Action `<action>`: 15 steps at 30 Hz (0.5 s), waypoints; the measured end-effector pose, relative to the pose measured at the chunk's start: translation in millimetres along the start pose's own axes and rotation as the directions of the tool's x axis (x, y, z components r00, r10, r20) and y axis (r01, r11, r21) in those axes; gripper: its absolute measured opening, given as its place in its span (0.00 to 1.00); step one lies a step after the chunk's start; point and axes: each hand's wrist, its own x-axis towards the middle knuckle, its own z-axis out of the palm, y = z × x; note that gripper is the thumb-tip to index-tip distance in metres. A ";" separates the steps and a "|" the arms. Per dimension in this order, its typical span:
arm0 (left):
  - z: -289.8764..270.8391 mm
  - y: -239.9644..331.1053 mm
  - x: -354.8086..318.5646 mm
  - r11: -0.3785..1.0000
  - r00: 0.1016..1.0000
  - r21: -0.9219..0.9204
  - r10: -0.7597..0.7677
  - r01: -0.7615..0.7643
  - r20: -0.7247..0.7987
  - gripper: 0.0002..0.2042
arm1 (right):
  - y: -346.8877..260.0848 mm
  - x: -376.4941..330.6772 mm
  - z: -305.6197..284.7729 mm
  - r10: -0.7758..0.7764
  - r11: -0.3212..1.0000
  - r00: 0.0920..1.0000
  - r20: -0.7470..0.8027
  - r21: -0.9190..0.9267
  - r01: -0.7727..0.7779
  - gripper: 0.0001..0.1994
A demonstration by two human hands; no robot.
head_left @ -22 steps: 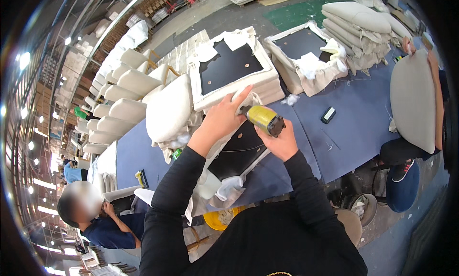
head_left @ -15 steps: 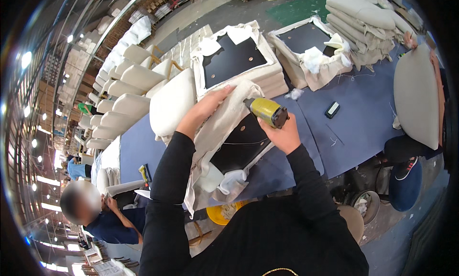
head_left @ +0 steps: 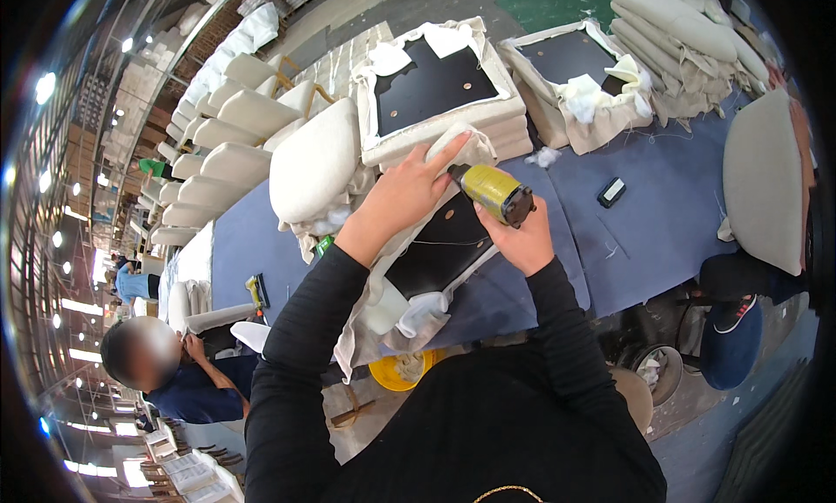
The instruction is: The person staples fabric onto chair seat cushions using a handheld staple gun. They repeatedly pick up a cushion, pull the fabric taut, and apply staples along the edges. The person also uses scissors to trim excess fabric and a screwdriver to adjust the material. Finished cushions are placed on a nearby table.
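My right hand (head_left: 525, 243) is closed around a yellow-green staple gun (head_left: 489, 189). The gun's dark nose points left, at the folded fabric edge of a beige seat cushion (head_left: 446, 261) lying with its black underside up. Over that cushion's far left side lies my left hand (head_left: 402, 196), fingers stretched out on the beige fabric (head_left: 475, 148) close to the gun's nose. White padding (head_left: 425, 315) sticks out at the cushion's near corner. A loose thread or wire crosses the black board. Part of the fabric edge is hidden under my left hand.
Behind stand stacked cushions (head_left: 453, 124) and another open cushion (head_left: 575, 63). A beige cushion (head_left: 315, 168) sits left. On the blue table (head_left: 640, 259) lie a small black device (head_left: 611, 192) and, left, another yellow tool (head_left: 256, 292). Co-workers are at left and right; a yellow bucket (head_left: 392, 377) stands below.
My left hand has moved right along the fabric, closer to the gun's nose, with its fingers now stretched out. The staple gun stays in my right hand at nearly the same spot.
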 end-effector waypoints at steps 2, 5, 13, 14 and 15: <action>3.0 -2.3 -0.8 1.000 1.000 -0.002 -0.005 0.005 -0.002 0.40 | -2.9 -1.6 5.0 -0.035 0.999 0.999 -0.031 0.030 0.036 0.18; 1.1 1.2 -0.7 1.000 0.999 0.001 -0.029 0.029 0.018 0.43 | -4.4 -1.5 4.4 -0.027 0.999 1.000 -0.012 -0.036 0.026 0.19; -2.4 -2.4 -2.5 0.999 0.998 0.014 -0.030 0.030 0.059 0.55 | -8.3 -8.6 17.3 -0.038 0.999 0.999 0.014 0.022 0.038 0.20; -1.6 -3.9 -2.3 1.000 0.999 -0.010 -0.016 0.016 0.041 0.55 | -7.5 -9.1 16.6 -0.067 0.998 0.998 0.012 0.009 0.066 0.20; -0.9 -7.0 -3.0 0.999 1.000 -0.033 -0.002 0.003 0.022 0.55 | -6.5 -10.0 15.9 -0.096 0.995 0.995 0.012 -0.003 0.096 0.20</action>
